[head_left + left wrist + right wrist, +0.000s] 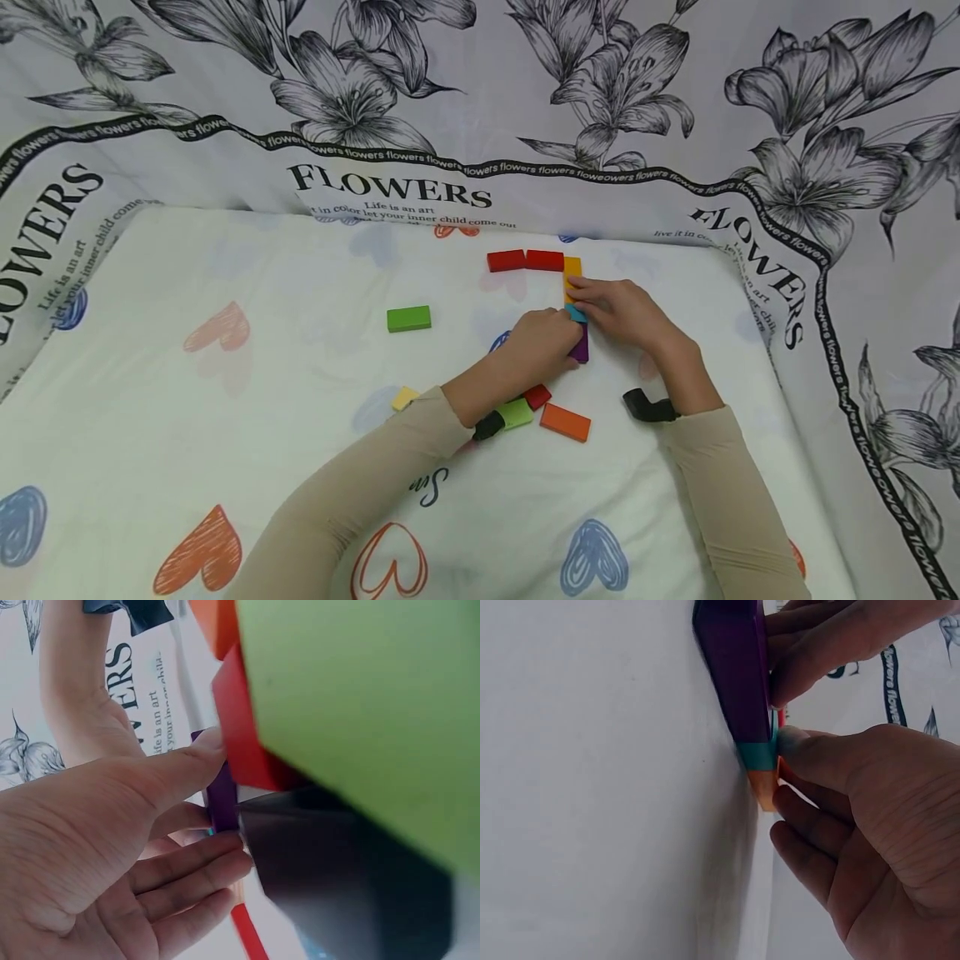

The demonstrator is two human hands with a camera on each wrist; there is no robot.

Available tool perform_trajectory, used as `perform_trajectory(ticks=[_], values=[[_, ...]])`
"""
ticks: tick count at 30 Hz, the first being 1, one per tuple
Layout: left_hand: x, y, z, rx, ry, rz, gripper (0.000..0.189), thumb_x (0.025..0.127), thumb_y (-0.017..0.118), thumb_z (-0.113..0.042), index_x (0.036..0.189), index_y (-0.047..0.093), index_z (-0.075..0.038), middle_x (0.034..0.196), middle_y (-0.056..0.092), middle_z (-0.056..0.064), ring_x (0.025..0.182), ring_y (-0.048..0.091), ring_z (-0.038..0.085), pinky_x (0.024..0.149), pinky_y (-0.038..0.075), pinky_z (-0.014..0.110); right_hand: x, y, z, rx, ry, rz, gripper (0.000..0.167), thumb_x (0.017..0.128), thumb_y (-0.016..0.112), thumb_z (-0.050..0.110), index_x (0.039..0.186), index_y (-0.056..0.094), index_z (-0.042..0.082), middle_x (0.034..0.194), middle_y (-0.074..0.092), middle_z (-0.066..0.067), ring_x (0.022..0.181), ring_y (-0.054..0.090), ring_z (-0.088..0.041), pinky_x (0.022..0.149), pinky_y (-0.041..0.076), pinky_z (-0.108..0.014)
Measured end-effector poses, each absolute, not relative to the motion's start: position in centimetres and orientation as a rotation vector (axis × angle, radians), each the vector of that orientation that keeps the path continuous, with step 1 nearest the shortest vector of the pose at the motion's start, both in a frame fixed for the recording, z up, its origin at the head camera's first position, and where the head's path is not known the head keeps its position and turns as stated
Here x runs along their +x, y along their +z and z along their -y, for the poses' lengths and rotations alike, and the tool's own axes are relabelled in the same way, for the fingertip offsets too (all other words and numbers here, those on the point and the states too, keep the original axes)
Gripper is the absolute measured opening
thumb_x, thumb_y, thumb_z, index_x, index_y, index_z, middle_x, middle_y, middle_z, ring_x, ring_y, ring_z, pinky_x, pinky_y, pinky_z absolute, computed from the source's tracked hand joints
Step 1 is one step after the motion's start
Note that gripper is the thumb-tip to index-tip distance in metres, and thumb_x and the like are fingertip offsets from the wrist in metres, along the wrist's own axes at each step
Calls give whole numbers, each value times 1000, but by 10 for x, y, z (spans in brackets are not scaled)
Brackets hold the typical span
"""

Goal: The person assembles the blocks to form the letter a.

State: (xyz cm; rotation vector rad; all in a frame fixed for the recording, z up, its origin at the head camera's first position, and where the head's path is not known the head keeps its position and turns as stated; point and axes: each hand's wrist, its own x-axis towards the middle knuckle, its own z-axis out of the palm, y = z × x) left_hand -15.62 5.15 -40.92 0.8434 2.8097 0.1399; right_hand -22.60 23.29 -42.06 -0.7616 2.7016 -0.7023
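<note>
A purple block (582,346) lies lengthwise at the near end of a line of blocks. My left hand (536,346) pinches it, the thumb at its near end in the left wrist view. Directly beyond it is a blue block (576,313), mostly covered by the hands. My right hand (622,312) holds the blue block, thumb tip on its edge, other fingers beside the yellow-orange block (572,268). Two red blocks, a left one (506,261) and a right one (545,261), run leftward from the far end of the yellow-orange block.
Near my left wrist lie a light green block (515,414), a red block (537,396), an orange block (566,422) and a pale yellow block (405,398). A green block (408,318) sits farther left. Heart-printed cloth (300,375) covers the surface, with a flower-printed border.
</note>
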Motion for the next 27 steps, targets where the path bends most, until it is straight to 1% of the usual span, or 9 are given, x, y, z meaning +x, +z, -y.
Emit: perform_trajectory(ticks=[4,10,19,22,25,27], values=[[-157,-408,-55,835,92,-2801,53,98,73,-47,139,68,-14,129,72,3,114,68,17,95,61,28,-226,-419,-233,-773,-718,-2678,40,104,66,9,144,64,8,159,55,-7,154,45,-36,128,34,-58],[-156,-405,-55,815,76,-2785,54,98,73,-47,140,67,-15,130,71,3,114,68,17,96,61,27,-225,-420,-233,-758,-724,-2675,41,104,65,10,145,63,9,160,54,-6,154,45,-37,128,33,-58],[-153,-402,-53,806,111,-2788,53,99,73,-46,139,67,-13,131,71,5,112,69,18,95,61,29,-223,-420,-233,-752,-731,-2673,41,104,65,10,145,62,9,160,53,-7,154,45,-38,127,34,-58],[-155,-403,-52,803,114,-2778,61,98,71,-52,146,62,-15,138,69,5,118,69,20,97,62,32,-224,-419,-232,-751,-721,-2684,41,104,66,9,145,62,9,160,54,-6,154,45,-37,127,35,-58],[-154,-402,-45,790,165,-2767,70,99,68,-57,155,54,-19,145,65,6,125,67,22,101,61,36,-225,-419,-232,-744,-709,-2689,41,103,66,9,144,63,9,160,54,-6,154,46,-38,127,35,-59],[-153,-400,-34,770,209,-2771,71,100,66,-58,158,51,-21,147,64,6,128,65,22,103,60,37,-226,-420,-231,-741,-699,-2687,41,104,66,10,145,63,11,161,54,-5,154,45,-37,127,35,-59]])
